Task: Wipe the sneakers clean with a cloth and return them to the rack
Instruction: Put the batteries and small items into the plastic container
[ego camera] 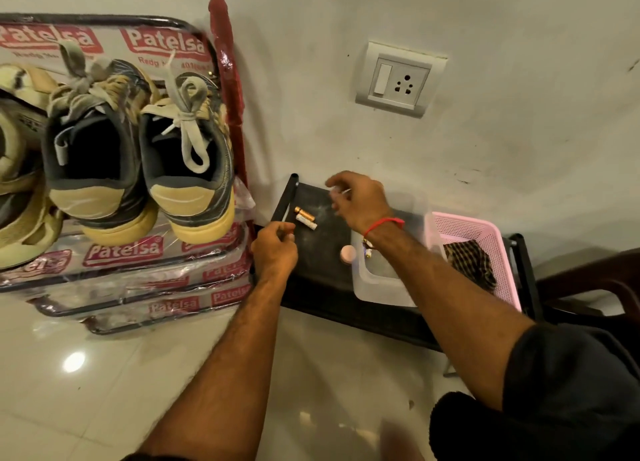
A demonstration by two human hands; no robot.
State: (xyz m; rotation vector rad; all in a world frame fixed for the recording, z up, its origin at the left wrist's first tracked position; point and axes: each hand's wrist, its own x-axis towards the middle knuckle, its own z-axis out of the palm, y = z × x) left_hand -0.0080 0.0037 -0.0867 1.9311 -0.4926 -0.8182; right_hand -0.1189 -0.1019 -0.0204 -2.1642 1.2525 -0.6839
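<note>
Glossy tile floor [104, 374], plastic-wrapped rack [145, 277]

Tight low shelf — open floor
Batteries [304, 217], clear tub [384, 280] and pink basket [485, 238] crowd the black shelf [318, 252]; tiled floor [104, 374] lies free.

one wide-angle head view looks forward and steeply down from above the person's forearms, close over the black table [322, 249] at the wall; the shoe rack [194, 249] lies left of it.
</note>
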